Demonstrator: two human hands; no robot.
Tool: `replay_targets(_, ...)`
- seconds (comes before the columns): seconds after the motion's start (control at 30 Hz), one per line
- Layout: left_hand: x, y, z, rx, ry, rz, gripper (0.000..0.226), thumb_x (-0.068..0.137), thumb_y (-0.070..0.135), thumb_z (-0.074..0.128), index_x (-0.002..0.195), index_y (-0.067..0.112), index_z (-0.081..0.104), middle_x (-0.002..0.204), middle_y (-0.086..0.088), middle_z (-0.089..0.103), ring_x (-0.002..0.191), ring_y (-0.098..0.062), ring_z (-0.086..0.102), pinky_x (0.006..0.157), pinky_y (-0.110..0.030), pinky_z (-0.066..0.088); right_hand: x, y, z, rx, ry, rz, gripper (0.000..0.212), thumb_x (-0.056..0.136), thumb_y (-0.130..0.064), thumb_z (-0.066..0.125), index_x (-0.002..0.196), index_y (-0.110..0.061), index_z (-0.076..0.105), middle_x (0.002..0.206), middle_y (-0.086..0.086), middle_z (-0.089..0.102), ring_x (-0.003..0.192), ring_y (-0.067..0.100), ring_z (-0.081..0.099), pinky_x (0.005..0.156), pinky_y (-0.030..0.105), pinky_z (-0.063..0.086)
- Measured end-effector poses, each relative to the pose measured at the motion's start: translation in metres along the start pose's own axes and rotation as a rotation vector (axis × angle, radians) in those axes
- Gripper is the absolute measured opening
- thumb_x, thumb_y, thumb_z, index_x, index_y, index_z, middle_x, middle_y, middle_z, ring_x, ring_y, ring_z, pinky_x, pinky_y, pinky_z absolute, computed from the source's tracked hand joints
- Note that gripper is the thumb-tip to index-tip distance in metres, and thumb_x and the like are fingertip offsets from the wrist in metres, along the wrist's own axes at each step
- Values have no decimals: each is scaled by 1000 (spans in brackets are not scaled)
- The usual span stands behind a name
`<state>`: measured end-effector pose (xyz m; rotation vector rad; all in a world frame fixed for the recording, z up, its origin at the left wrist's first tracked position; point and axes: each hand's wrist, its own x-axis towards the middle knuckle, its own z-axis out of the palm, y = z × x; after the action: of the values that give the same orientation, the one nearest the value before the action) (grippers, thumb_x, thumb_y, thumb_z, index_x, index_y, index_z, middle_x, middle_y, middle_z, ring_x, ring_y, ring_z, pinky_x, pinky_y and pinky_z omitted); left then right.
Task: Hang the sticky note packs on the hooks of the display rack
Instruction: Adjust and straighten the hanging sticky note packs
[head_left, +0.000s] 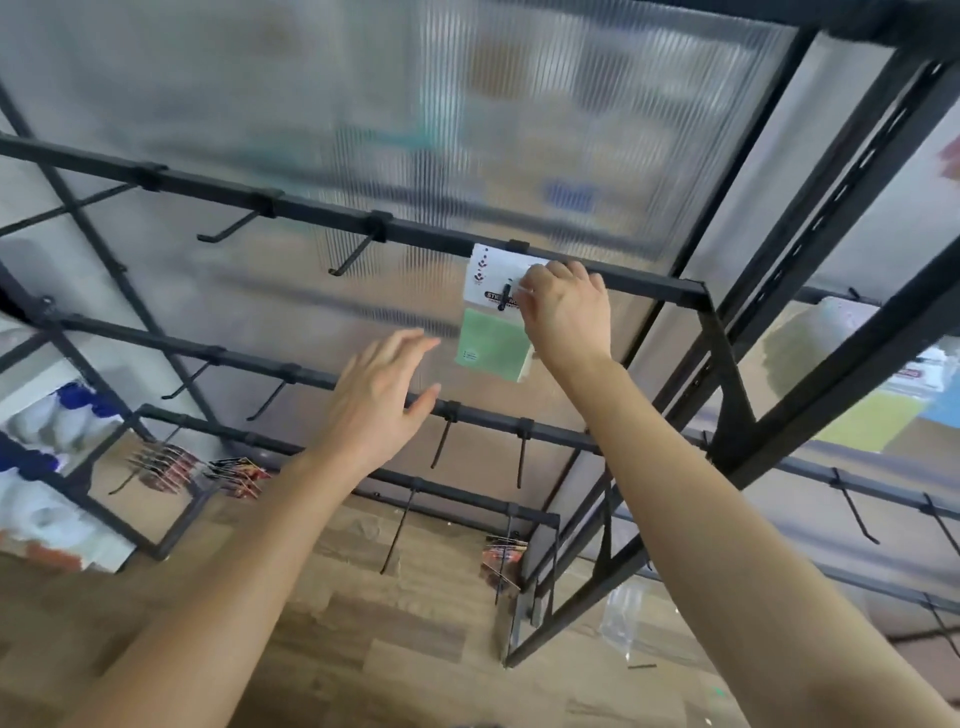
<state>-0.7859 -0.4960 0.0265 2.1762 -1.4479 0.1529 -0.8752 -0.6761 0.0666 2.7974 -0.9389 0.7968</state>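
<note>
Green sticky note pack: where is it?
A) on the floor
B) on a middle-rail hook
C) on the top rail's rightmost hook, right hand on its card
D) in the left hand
C: the hook on the top rail pokes through the card of the green sticky note pack, which the right hand pinches.

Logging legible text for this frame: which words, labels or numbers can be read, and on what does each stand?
"STIC... NO...": black band on the white header card of the green sticky note pack; the hook covers its middle and the right hand covers its end.
Small line under that band: too small to read.
Red label behind the ribbed panel at right: blurred, unreadable.
Red and black packs on lower hooks: print unreadable.
</note>
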Motion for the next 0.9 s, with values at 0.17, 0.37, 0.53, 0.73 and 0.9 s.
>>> replay_targets(0.17, 9, -11, -2, -12, -20, 35, 46, 90, 21, 56, 133, 9, 46, 137, -8, 45, 124, -27, 43, 101, -42, 33, -8, -6, -3, 64, 37, 0, 14, 93, -11, 51, 91, -5, 63, 92, 9, 67, 85, 27, 53, 69, 27, 25)
replay_targets(0.37, 26, -18, -7, -31, -16, 84, 44, 90, 19, 55, 131, 6, 46, 134, -10, 45, 124, -28, 42, 101, -41, 31, -31, -18, -18, 141, 92, 5, 11, 86, -6, 53, 77, -6, 60, 77, 8, 64, 75, 29, 52, 58, 29, 24)
replay_targets(0.53, 40, -21, -9, -58, 16, 118, 44, 90, 19, 54, 132, 10, 46, 136, -7, 45, 127, -24, 41, 107, -44, 29, -38, -27, -35, 151, 166, -48, 12, 83, -7, 53, 74, -6, 61, 71, 8, 64, 68, 29, 53, 56, 27, 27)
replay_targets(0.73, 70, -9, -2, -31, 36, 172, 44, 92, 11, 51, 135, 12, 44, 136, -6, 44, 127, -24, 38, 107, -39, 25, -65, -12, -42, 129, 193, -30, 12, 80, -12, 51, 70, -9, 58, 65, 2, 60, 62, 26, 49, 52, 28, 36)
replay_targets(0.9, 98, 5, 11, 103, -21, 224, 49, 94, 7, 44, 142, 12, 34, 148, -11, 26, 136, -29, 22, 110, -41, 17, -89, 4, -37, 130, 179, 0, 27, 83, -23, 36, 72, -11, 57, 64, 2, 58, 58, 23, 47, 49, 26, 32)
